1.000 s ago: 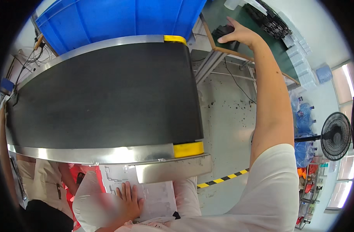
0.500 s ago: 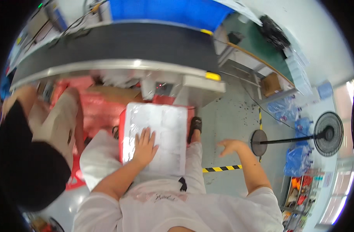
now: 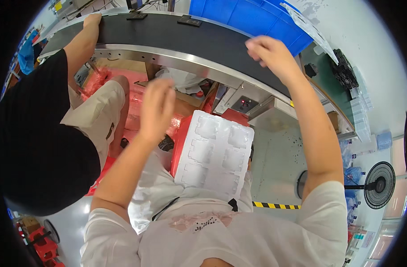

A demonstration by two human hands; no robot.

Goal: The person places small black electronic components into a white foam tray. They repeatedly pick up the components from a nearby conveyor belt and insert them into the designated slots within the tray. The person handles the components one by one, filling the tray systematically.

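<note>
A white moulded plastic tray (image 3: 219, 153) with several shaped recesses rests over my lap, tilted, with a red surface (image 3: 180, 144) along its left side. My left hand (image 3: 158, 109) is raised beside the tray's upper left corner, apart from it. Its fingers are stretched but blurred, and nothing shows in them. Over the right part of the dark conveyor belt (image 3: 161, 35) hovers my right hand (image 3: 272, 55), fingers loosely bent, no object visible in it. Two flat black pieces, a nearer one (image 3: 189, 21) and a farther one (image 3: 136, 16), lie on the belt.
At left, a co-worker in a black top (image 3: 43, 133) has a hand (image 3: 92, 20) at the belt's far edge. A blue bin (image 3: 239, 18) stands behind the belt. A floor fan (image 3: 379, 184) is at right. Below the belt sit a control box (image 3: 244, 104) and white bags (image 3: 181, 78).
My left hand has lifted off the tray. My right hand has risen from above the floor to over the belt. The view has shifted, and the co-worker's arm now reaches across the belt.
</note>
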